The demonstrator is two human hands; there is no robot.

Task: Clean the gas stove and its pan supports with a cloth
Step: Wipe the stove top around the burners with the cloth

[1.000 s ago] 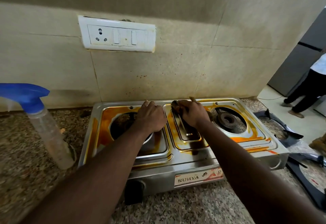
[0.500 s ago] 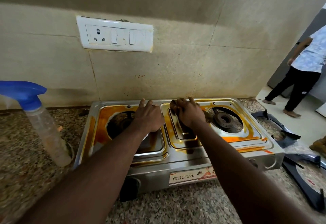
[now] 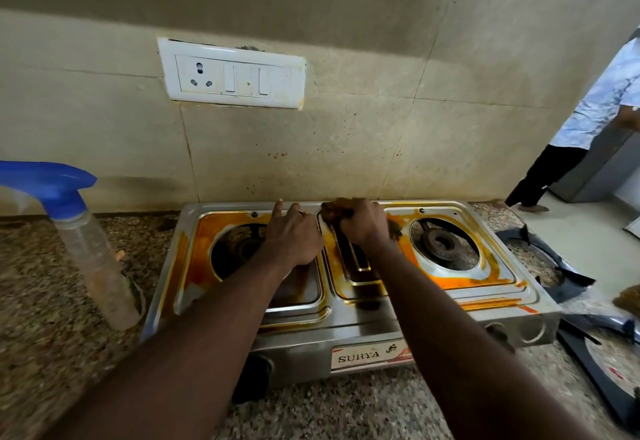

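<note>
1. Plainly, the main risk I see is smearing. The cloth [image 3: 337, 207] is brown and wadded, and the gas stove [image 3: 363, 328] carries wide orange residue [image 3: 460, 281] around both wells. Rubbing with so loaded a cloth could spread the stain rather than lift it.
2. A hard push toward the wall could shift the stove on the surface [image 3: 52, 301]. I judge the left hand [image 3: 294, 238] is there to brace it; with less pressure there, the body could skid.
3. The spray bottle [image 3: 97, 256] stands just beside the stove's left edge and close to the left forearm, so a wide elbow swing could tip it.
4. The pan supports [image 3: 554, 268] lie off the stove, on the surface to its right, and neither hand touches them. I cannot tell whether they have been wiped, and with this much residue on the stove top I judge the job well short of done.
5. The right hand [image 3: 363, 226] reaches over the centre panel to the stove's back rim. Its fingers are curled round the cloth, bunching it and pressing it down there. A tail of cloth sticks out toward the right burner [image 3: 441, 244], where it could snag.
6. The left hand lies knuckles-up on the stove top, between the left burner well and the centre ridge. Its index finger is stretched toward the back rim, the other fingers are loosely bent, and it holds nothing.
7. Both forearms run forward nearly parallel, close together over the stove's front edge.
</note>
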